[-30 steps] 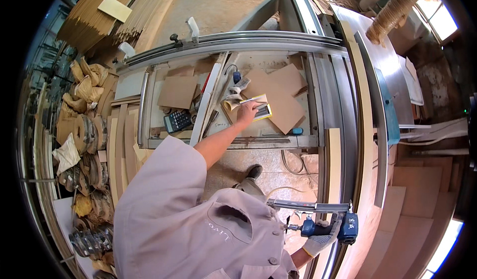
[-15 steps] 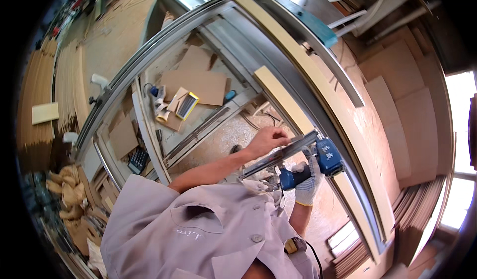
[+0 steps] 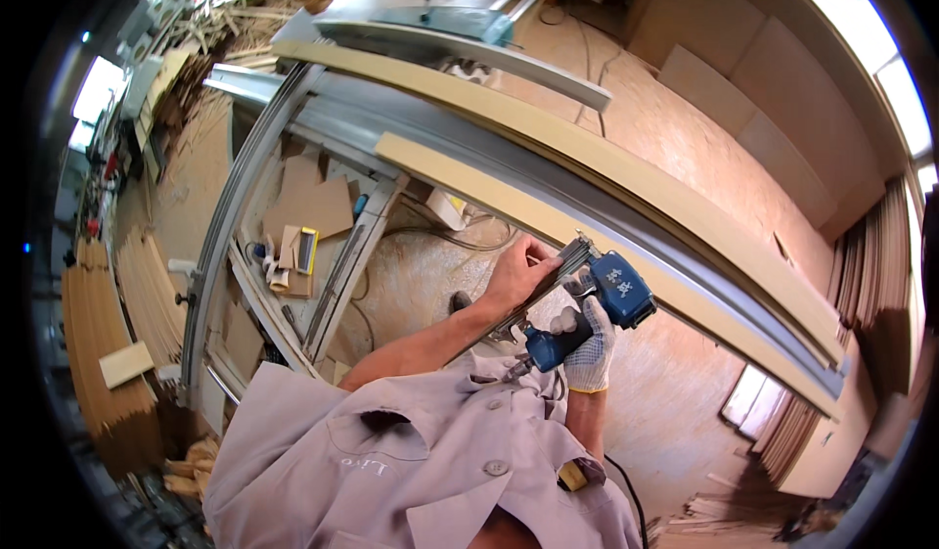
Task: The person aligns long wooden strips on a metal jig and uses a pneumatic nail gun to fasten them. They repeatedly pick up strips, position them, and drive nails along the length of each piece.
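Observation:
My right hand [image 3: 591, 348], in a whitish knit glove, grips the handle of a blue pneumatic nail gun [image 3: 624, 290]. An air hose fitting [image 3: 518, 369] joins the handle's end close to my shirt. The gun's long metal magazine [image 3: 575, 253] points toward my left side. My bare left hand [image 3: 520, 277] is closed in a pinch against the magazine; whatever lies between its fingertips is too small to make out. Just beyond the gun runs a pale yellow wooden strip [image 3: 489, 192], lying along a grey metal rail.
A longer yellow board [image 3: 548, 143] lies farther out along the machine frame [image 3: 245, 177]. Brown panels, a cutter-like tool and a yellow-edged box [image 3: 307, 250] sit on a lower shelf at left. Stacked boards [image 3: 108, 353] stand far left; large sheets [image 3: 753, 109] lean at right.
My view has turned, so the rails now slope more across it. The left hand has come down onto the magazine, its fingers against the metal. The right hand keeps its grip on the nail gun.

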A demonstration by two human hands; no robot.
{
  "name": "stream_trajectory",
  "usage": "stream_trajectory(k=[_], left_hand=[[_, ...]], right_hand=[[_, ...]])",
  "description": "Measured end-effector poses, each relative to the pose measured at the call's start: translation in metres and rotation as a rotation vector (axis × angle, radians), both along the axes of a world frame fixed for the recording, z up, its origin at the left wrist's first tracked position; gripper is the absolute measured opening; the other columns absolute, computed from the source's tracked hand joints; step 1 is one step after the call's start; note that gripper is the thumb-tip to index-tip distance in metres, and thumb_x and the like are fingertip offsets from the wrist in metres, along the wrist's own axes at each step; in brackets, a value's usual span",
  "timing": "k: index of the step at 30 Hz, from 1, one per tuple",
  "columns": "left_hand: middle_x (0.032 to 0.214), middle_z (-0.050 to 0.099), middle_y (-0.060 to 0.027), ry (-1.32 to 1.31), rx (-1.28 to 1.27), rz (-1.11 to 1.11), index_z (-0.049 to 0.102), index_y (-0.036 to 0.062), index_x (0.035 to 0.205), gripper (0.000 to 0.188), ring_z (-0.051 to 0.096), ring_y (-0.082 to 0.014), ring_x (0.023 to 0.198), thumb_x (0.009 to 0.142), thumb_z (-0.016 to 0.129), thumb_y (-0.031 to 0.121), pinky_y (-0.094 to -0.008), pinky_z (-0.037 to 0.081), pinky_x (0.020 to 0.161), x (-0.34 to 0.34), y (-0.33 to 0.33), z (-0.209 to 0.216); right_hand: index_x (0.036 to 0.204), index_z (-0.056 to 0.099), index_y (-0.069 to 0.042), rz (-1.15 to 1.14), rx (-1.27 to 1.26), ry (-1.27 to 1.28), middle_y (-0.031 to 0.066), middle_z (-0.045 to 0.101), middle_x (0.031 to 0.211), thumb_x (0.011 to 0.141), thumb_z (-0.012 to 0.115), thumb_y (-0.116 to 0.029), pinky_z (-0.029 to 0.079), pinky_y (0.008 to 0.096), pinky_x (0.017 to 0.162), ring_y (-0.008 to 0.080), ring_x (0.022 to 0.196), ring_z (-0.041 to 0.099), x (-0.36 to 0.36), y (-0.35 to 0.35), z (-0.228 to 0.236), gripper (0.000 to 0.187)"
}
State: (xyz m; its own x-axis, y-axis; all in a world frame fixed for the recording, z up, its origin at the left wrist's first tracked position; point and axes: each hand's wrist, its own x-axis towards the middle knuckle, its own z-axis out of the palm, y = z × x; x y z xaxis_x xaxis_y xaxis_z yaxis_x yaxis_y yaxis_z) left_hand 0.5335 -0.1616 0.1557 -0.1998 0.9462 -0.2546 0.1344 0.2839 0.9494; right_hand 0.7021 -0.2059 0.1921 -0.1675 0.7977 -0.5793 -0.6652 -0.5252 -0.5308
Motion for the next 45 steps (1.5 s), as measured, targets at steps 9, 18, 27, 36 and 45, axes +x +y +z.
stream_trajectory(k=[9,18,27,36,45], left_hand=[[0.088,0.068,-0.0019,-0.327,-0.355,-0.435,0.068,0.0041,0.105,0.022,0.063,-0.0079,0.074,0.104,0.065,0.026,-0.0248,0.051,0.064,0.126,0.034,-0.006],[0.087,0.072,-0.0035,-0.378,-0.551,-0.824,0.071,0.0065,0.115,0.040,0.072,-0.0119,0.075,0.108,0.056,0.043,-0.0260,0.057,0.065,0.197,0.073,-0.008],[0.093,0.072,-0.0042,-0.345,-0.435,-1.159,0.070,0.0027,0.109,0.040,0.072,-0.0120,0.084,0.108,0.057,0.041,-0.0279,0.057,0.074,0.234,0.104,0.013],[0.074,0.071,-0.0069,0.163,-0.232,-1.137,0.068,0.0020,0.096,0.042,0.069,-0.0140,0.063,0.110,0.050,0.037,-0.0316,0.055,0.058,0.237,0.097,0.001],[0.069,0.069,-0.0105,0.430,0.010,-1.089,0.066,0.0014,0.097,0.042,0.070,-0.0222,0.058,0.110,0.049,0.038,-0.0375,0.056,0.059,0.242,0.083,-0.014]], right_hand=[[0.123,0.066,0.004,-0.151,0.011,0.270,0.0062,0.055,0.069,0.101,0.061,-0.021,0.048,0.0343,0.065,0.0196,0.064,0.054,0.132,-0.011,-0.013,0.033],[0.129,0.064,0.004,-0.385,0.065,0.279,0.0057,0.056,0.072,0.103,0.058,-0.023,0.048,0.0346,0.069,0.0194,0.068,0.054,0.184,-0.024,-0.014,0.038],[0.154,0.043,-0.004,-0.530,0.438,0.587,0.0110,0.062,0.139,0.101,0.056,-0.020,0.043,0.0319,0.068,0.0115,0.065,0.043,0.201,-0.031,-0.064,0.057],[0.157,0.040,-0.012,-0.533,0.445,0.587,0.0020,0.062,0.140,0.101,0.058,-0.024,0.043,0.0321,0.072,0.0104,0.067,0.042,0.182,-0.027,-0.084,0.060],[0.149,0.050,-0.009,-0.622,0.388,0.480,0.0043,0.067,0.130,0.100,0.059,-0.023,0.041,0.0321,0.070,0.0115,0.066,0.041,0.178,-0.028,-0.086,0.052]])
